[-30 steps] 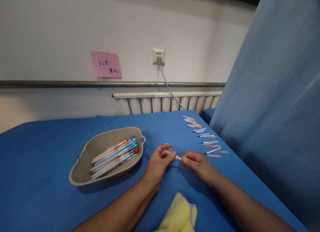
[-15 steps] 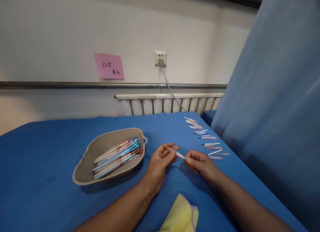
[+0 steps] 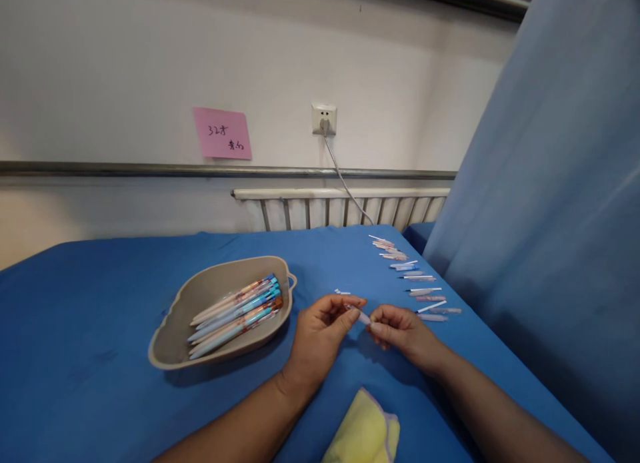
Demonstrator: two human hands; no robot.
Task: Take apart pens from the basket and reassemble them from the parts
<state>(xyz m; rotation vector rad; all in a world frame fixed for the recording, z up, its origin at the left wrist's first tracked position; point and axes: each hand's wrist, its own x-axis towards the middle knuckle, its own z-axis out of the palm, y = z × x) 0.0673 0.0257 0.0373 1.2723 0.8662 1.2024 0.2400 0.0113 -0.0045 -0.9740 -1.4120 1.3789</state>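
Note:
Between my two hands is a slim, pale pen barrel (image 3: 363,318), held just above the blue cloth. My left hand (image 3: 325,333) pinches its far left end with thumb and fingers, which partly hide it. The lower right end sits in the closed fingertips of my right hand (image 3: 407,333). Just behind my left fingers lie small white pieces (image 3: 343,292), too small to name. To the left, a beige tray (image 3: 173,323) holds several pens (image 3: 235,314) with pale barrels and blue or brown tops.
Pen parts and thin refills (image 3: 423,291) lie in small groups along the right side of the blue cloth (image 3: 100,303). A folded yellow cloth (image 3: 363,430) is at the front. A blue curtain (image 3: 550,183) hangs at right; a rail (image 3: 345,194) stands behind.
My left hand has shifted slightly, its fingers now stretched further over the pen barrel. The small white pieces behind it now show. My right hand keeps its hold. The view has moved a little.

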